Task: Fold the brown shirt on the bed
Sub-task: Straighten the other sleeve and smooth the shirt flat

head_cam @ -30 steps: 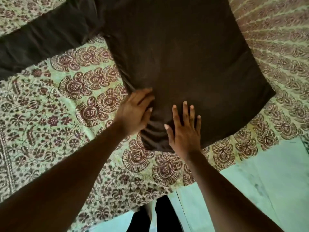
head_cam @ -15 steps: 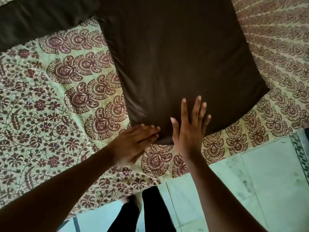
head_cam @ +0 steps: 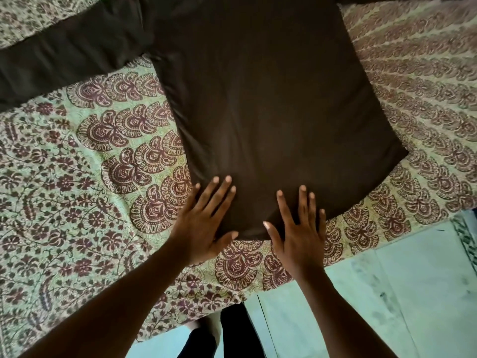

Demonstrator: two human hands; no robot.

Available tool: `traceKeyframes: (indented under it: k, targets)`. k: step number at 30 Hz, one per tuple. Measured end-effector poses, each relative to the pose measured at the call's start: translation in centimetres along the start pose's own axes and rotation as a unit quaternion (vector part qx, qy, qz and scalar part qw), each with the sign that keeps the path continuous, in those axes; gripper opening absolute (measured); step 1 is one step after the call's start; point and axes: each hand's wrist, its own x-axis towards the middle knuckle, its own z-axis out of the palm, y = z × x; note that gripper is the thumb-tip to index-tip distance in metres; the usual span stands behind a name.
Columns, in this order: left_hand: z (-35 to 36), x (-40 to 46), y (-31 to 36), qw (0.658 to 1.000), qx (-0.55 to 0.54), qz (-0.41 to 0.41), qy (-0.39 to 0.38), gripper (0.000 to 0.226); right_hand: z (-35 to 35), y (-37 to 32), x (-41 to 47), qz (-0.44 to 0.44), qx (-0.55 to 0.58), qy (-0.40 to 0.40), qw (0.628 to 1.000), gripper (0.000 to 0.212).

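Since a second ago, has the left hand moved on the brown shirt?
Yes. The left hand slid from the brown shirt's left edge toward its near corner, now lying flat there.

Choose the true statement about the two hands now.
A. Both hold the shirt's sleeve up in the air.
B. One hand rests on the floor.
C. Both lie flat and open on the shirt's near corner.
C: the left hand and right hand lie flat, fingers spread, on the near corner of the brown shirt.
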Motion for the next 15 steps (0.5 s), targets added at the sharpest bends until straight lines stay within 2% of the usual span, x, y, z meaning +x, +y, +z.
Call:
traceKeyframes:
  k: [3,5,7,9,12,15]
  targets:
    - [0.3,-1.4,0.4,1.0,-0.007,0.025,0.009,0.088,-0.8,0.4,0.8,0.06,0.029,0.039,0.997,0.071]
    - [-0.2,0.0,0.4,0.999,-0.023,0.008,0.045,0.079,-1.4,0.2,2.8,0.07,0.043,0.075,0.994,0.069]
    - [-0.9,2.7,0.5,0.997,-0.023,-0.028,0.075,0.074,-1.6,-0.3,5.4,0.041,0.042,0.09,0.994,0.067]
    - [-1.3,5.3,1.0,0.996,-0.013,-0.048,0.069,0.077,-1.2,-0.5,7.6,-0.005,0.04,0.073,0.996,0.065]
    - [-0.4,6.4,2.5,0.999,0.019,0.008,0.031,0.084,-0.6,0.9,9.1,-0.034,0.039,0.056,0.997,0.06]
    - [0.7,3.6,4.6,0.998,0.024,0.059,0.001,0.081,-0.9,4.2,8.0,0.021,0.032,0.058,0.998,0.061]
